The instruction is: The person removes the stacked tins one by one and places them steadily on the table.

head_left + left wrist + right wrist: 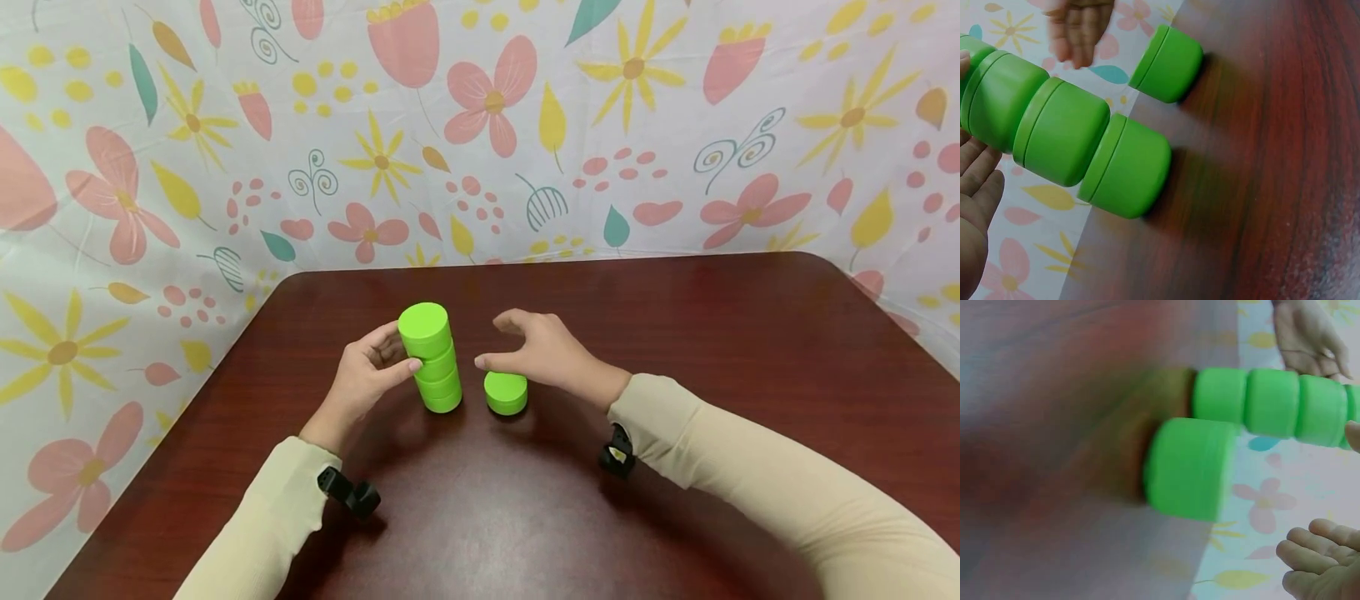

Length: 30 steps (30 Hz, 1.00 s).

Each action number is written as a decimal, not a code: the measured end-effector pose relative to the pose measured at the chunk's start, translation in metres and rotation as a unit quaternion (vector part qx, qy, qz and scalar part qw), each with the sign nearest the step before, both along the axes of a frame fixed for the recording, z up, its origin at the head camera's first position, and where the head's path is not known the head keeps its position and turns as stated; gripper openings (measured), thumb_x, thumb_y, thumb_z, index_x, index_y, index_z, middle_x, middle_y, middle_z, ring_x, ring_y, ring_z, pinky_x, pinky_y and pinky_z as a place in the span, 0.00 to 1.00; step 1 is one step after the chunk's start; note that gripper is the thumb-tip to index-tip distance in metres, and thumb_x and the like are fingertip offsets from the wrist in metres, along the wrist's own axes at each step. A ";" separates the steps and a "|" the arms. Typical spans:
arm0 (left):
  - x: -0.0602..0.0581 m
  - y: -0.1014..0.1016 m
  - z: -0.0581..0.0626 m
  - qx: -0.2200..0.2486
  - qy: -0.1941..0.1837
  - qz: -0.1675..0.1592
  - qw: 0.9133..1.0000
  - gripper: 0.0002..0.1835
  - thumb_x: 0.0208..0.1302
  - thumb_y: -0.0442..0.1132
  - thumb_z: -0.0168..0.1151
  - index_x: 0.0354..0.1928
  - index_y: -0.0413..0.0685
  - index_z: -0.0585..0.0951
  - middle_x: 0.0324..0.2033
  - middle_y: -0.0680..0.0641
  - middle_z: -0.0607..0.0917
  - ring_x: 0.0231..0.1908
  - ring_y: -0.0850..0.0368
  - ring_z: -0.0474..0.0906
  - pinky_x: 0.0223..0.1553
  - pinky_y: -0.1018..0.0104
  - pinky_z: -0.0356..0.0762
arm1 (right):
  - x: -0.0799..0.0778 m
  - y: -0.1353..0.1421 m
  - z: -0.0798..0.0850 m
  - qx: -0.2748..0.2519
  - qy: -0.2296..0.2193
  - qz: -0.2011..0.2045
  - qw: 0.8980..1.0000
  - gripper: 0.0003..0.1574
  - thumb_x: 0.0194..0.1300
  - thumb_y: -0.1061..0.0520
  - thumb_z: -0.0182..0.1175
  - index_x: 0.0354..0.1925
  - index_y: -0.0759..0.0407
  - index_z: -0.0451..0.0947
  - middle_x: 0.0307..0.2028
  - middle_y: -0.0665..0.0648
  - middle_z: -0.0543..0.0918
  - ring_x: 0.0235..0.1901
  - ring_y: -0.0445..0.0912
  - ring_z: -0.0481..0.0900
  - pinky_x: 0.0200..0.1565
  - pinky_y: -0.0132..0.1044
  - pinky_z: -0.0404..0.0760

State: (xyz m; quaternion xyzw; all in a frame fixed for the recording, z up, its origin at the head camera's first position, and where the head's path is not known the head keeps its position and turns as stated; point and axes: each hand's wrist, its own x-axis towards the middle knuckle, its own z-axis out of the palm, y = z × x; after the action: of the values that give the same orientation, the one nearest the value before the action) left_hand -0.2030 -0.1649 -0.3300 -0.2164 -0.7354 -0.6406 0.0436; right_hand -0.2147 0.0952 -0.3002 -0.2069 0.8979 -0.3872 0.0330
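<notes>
Several lidded round green jars stand in an upright stack (438, 367) on the table. My left hand (365, 371) holds the stack from the left, thumb across the front and fingers at its far side. Just right of the stack, a single green jar (506, 394) stands upright on its own. Over that jar is my right hand (551, 350), thumb and fingers spread apart with nothing between them. The left wrist view shows the lower stacked jars (1125, 165) and the lone jar (1169, 64) apart from them. The lone jar (1188, 469) looks blurred in the right wrist view.
A dark reddish-brown table (675, 333) with a glossy top lies under everything. Behind it and on the left hangs a white cloth (465, 200) printed with flowers and leaves. Black wrist devices (348, 493) sit on both sleeves.
</notes>
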 end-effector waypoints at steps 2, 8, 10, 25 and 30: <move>-0.001 0.000 -0.002 -0.007 0.000 0.002 1.000 0.30 0.54 0.25 0.63 0.61 0.34 0.69 0.45 0.56 0.82 0.49 0.60 0.78 0.51 0.65 0.75 | -0.001 -0.004 0.007 0.000 -0.001 0.010 1.000 0.41 0.51 0.39 0.66 0.57 0.60 0.71 0.55 0.57 0.76 0.57 0.50 0.72 0.55 0.45 0.73; -0.001 0.000 -0.007 -0.019 -0.010 -0.004 1.000 0.29 0.54 0.27 0.65 0.60 0.38 0.71 0.49 0.43 0.82 0.48 0.60 0.79 0.50 0.65 0.75 | -0.003 -0.018 0.025 0.002 0.009 0.049 0.999 0.38 0.53 0.39 0.65 0.56 0.58 0.72 0.55 0.56 0.77 0.57 0.48 0.73 0.55 0.44 0.73; 0.000 0.001 -0.008 -0.017 -0.013 -0.009 1.000 0.29 0.54 0.27 0.65 0.60 0.39 0.71 0.49 0.40 0.81 0.49 0.59 0.79 0.50 0.66 0.75 | -0.004 -0.023 0.029 0.003 0.016 0.055 0.998 0.39 0.52 0.39 0.66 0.56 0.58 0.72 0.55 0.56 0.77 0.56 0.47 0.73 0.55 0.42 0.73; -0.001 0.005 -0.013 -0.012 -0.007 -0.013 1.000 0.28 0.54 0.26 0.64 0.59 0.35 0.71 0.46 0.49 0.83 0.47 0.61 0.79 0.48 0.67 0.76 | -0.007 -0.045 0.043 0.000 0.049 0.078 0.996 0.32 0.52 0.41 0.67 0.51 0.55 0.75 0.47 0.49 0.81 0.50 0.44 0.76 0.48 0.39 0.76; -0.001 0.005 -0.013 -0.009 -0.008 -0.014 1.000 0.28 0.54 0.25 0.64 0.59 0.35 0.71 0.47 0.49 0.83 0.47 0.60 0.79 0.48 0.66 0.76 | -0.007 -0.047 0.043 -0.006 0.053 0.075 0.996 0.28 0.52 0.43 0.68 0.48 0.53 0.77 0.43 0.47 0.82 0.44 0.43 0.77 0.43 0.36 0.76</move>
State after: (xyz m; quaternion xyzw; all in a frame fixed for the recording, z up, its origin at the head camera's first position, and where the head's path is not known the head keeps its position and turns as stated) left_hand -0.2038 -0.1598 -0.3431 -0.2221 -0.7382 -0.6364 0.0271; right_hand -0.2216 0.0480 -0.2571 -0.2937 0.8780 -0.3777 0.0130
